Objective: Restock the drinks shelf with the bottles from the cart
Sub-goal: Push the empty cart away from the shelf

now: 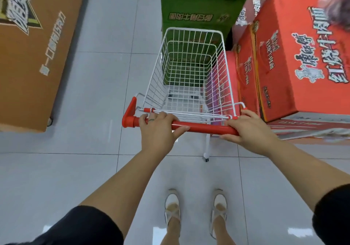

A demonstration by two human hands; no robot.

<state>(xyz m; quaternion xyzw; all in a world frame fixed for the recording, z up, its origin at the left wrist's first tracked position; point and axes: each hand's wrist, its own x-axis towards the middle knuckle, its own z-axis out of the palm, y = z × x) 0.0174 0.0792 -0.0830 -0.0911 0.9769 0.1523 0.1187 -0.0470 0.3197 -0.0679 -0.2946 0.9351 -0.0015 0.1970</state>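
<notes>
Pale grey floor tiles (94,93) leave a tight lane between a big brown cardboard carton (28,64), green cartons (195,15) dead ahead and stacked red-orange cartons (293,55) just beside the white wire cart (153,78), whose basket shows no bottles; no drinks shelf is in view. The left hand (157,129) and the right hand (251,131) each wrap the red plastic handle bar (204,127), so a straight push would likely ram the green cartons, and a careless swing could snag the red stack.
</notes>
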